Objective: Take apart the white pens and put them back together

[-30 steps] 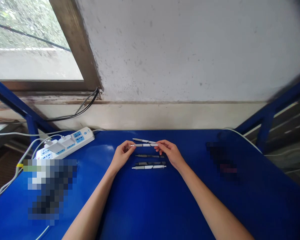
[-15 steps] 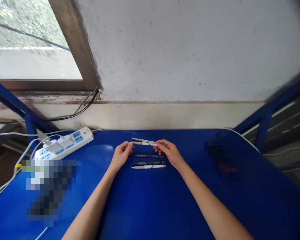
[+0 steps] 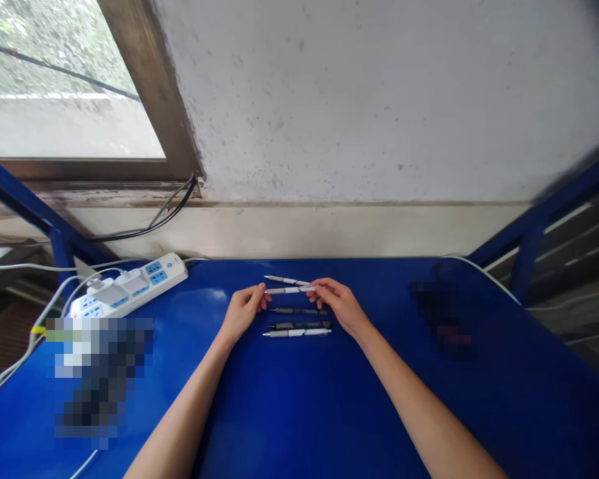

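While our left hand (image 3: 241, 311) pinches the tip, the grey-and-white pen (image 3: 288, 290) runs crosswise (neither hand's nearer) to our right hand (image 3: 343, 307), fingers (image 3: 326, 291) grasping its other end; one far pen (image 3: 283, 279) lies beyond, three near pens (image 3: 299, 326) this side, on the worktop (image 3: 279, 406).

bare tabletop (image 3: 299, 406) is leaving a lane between the forearms (image 3: 184, 392); three nearer pens (image 3: 299, 326) and a held pen (image 3: 288, 290) are crossing it, while a power strip (image 3: 130, 287) is blocking the far left.
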Demonstrator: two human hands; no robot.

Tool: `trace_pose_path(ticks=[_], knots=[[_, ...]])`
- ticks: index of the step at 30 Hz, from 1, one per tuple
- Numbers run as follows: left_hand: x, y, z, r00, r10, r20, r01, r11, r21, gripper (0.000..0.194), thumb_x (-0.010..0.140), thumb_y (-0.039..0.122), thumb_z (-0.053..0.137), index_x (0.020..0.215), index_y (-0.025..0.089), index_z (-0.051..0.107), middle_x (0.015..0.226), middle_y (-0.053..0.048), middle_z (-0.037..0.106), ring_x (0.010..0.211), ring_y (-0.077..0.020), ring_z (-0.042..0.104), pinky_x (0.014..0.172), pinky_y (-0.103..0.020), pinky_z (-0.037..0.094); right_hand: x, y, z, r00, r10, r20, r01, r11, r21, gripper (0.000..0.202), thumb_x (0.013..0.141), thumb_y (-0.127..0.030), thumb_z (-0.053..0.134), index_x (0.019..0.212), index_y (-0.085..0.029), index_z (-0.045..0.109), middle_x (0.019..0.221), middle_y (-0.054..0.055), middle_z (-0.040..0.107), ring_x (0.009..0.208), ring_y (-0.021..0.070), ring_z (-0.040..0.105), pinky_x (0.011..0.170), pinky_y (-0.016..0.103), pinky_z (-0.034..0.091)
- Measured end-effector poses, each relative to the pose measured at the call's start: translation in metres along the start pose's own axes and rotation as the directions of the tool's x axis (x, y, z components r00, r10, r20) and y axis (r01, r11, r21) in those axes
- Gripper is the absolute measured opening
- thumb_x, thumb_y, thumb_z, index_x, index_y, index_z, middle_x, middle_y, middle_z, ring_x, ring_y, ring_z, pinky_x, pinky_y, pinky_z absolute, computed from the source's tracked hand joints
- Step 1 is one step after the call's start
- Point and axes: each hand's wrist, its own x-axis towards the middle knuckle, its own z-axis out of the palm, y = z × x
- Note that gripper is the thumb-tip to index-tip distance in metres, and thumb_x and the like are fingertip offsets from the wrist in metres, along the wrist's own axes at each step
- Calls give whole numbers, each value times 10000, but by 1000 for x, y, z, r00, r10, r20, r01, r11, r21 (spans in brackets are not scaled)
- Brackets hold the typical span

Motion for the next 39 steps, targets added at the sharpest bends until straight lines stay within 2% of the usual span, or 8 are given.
trace_pose_path(ticks=[2, 7, 16, 20, 24, 28, 34, 39], knots=[[0, 1, 0, 999, 0, 35, -1, 999, 47, 480, 882, 547, 493, 661, 157, 665, 557, -8, 561, 531, -123, 462, 537, -241, 342, 0, 0, 0, 1000, 0, -1, 0, 1000, -1, 291, 775, -458, 693, 911, -201, 680, 810, 64, 722, 715, 184, 644, 570, 282, 457], [-1, 4, 0, 999, 16, 29, -16, 1000, 9, 341, 844, 500, 582, 827, 171, 669, 655, 8, 602, 577, -121, 493, 546, -225, 343, 0, 0, 0, 1000, 0, -16, 0, 1000, 0, 293, 776, -462, 692, 912, -203, 670, 819, 64, 719, 713, 181, 644, 577, 283, 462], [-1, 4, -2, 999, -32, 27, 34, 996, -80, 325, 825, 487, 611, 788, 169, 668, 666, -10, 629, 577, -119, 505, 547, -224, 361, -1, 1, -3, 999, 1, 40, -1, 1000, 14, 277, 809, -457, 660, 926, -206, 667, 737, 35, 673, 652, 158, 596, 574, 281, 446], [0, 3, -3, 999, -43, 16, 45, 991, -123, 340, 807, 476, 643, 945, 173, 707, 722, -23, 656, 572, -113, 494, 522, -225, 348, -2, 0, -9, 998, -6, 56, 1, 995, 98, 250, 817, -419, 654, 941, -207, 701, 672, 9, 604, 602, 143, 539, 551, 285, 424], [1, -1, -4, 999, -50, 12, 51, 987, -151, 357, 790, 460, 670, 1007, 179, 705, 668, 1, 613, 552, -103, 465, 513, -220, 335, -1, 0, -12, 998, -8, 69, -6, 978, 211, 269, 841, -423, 622, 957, -209, 737, 731, 44, 633, 647, 160, 558, 540, 289, 415], [1, -1, -4, 999, -52, 16, 54, 983, -174, 357, 776, 448, 686, 1008, 177, 690, 666, 13, 595, 552, -98, 449, 516, -214, 325, 0, 0, -11, 995, 5, 103, -36, 952, 304, 277, 824, -418, 644, 979, -212, 745, 740, 50, 641, 626, 155, 544, 525, 286, 403], [-1, 3, -6, 998, -45, 43, 49, 993, -104, 341, 781, 456, 683, 967, 171, 708, 609, 33, 547, 548, -89, 420, 520, -209, 293, -2, -4, -9, 984, 36, 173, -99, 922, 374, 295, 818, -428, 662, 1017, -224, 734, 745, 44, 641, 590, 138, 508, 493, 274, 363], [-3, 5, -6, 997, -56, 59, 60, 996, -63, 343, 777, 459, 690, 953, 166, 719, 608, 30, 559, 556, -88, 432, 525, -206, 297, -3, -4, -11, 991, 37, 132, -83, 927, 367, 237, 775, -418, 722, 905, -223, 758, 696, 32, 635, 593, 133, 516, 517, 274, 369]])
